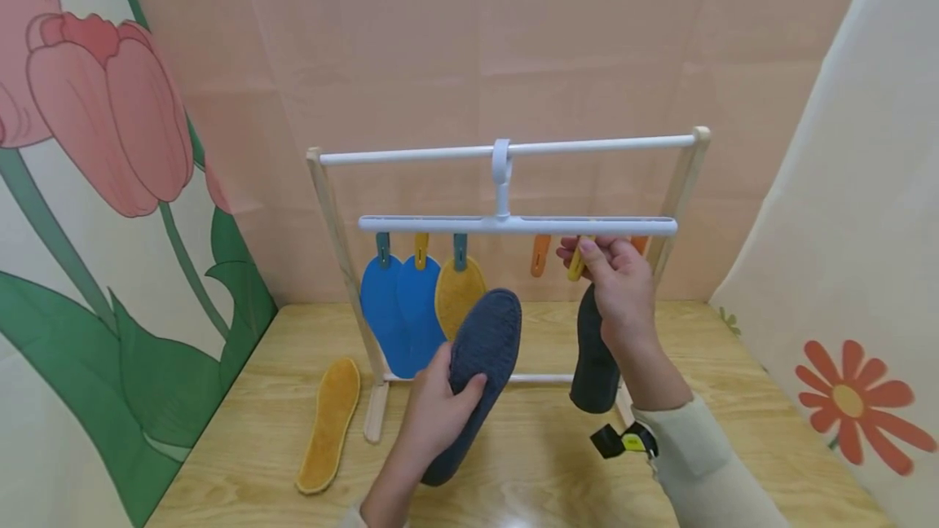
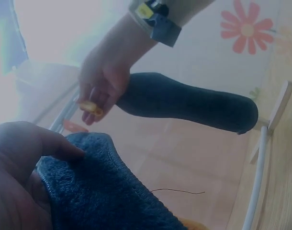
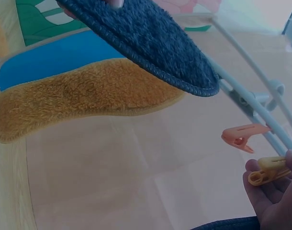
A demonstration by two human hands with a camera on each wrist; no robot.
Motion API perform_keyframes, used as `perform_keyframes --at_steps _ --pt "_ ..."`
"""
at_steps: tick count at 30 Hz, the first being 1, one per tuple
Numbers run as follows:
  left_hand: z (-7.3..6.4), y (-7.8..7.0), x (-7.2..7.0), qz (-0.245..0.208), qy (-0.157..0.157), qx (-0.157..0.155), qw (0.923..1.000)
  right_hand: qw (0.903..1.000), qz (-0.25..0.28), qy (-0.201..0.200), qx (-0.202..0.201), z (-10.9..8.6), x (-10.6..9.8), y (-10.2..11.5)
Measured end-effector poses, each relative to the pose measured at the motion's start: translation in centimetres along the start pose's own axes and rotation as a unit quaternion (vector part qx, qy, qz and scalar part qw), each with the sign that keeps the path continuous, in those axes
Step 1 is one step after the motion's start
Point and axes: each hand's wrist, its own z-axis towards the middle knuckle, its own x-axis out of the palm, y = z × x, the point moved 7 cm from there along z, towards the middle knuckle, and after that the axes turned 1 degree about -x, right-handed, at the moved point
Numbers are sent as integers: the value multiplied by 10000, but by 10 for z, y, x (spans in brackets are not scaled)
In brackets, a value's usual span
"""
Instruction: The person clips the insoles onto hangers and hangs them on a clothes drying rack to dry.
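Note:
My left hand (image 1: 436,407) grips a dark blue fuzzy insole (image 1: 490,336), thumb across its face, and holds it tilted in front of the hanger. At the hanger bar's right part, my right hand (image 1: 625,292) pinches a yellow clothespin (image 3: 270,170) between thumb and fingers. A dark insole (image 1: 596,361) hangs just behind that hand, its top hidden by it in the head view. Left of the pinched clip is an orange clothespin (image 1: 540,255) with nothing in it. Two blue insoles (image 1: 381,300) and a yellow-brown insole (image 3: 84,96) hang from clips on the left.
The white hanger (image 1: 440,225) hooks over the top rod of a wood-and-white rack (image 1: 411,154) on the wooden table (image 1: 513,455). Another yellow-brown insole (image 1: 329,426) lies at the table's left. Another orange clip (image 1: 639,244) shows beyond my right hand. Printed cloths surround the table.

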Motion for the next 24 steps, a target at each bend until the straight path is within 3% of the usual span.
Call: perform_keyframes --at_steps 24 --pt "9 -8 27 24 284 54 9996 9994 316 54 -106 -2 1 0"
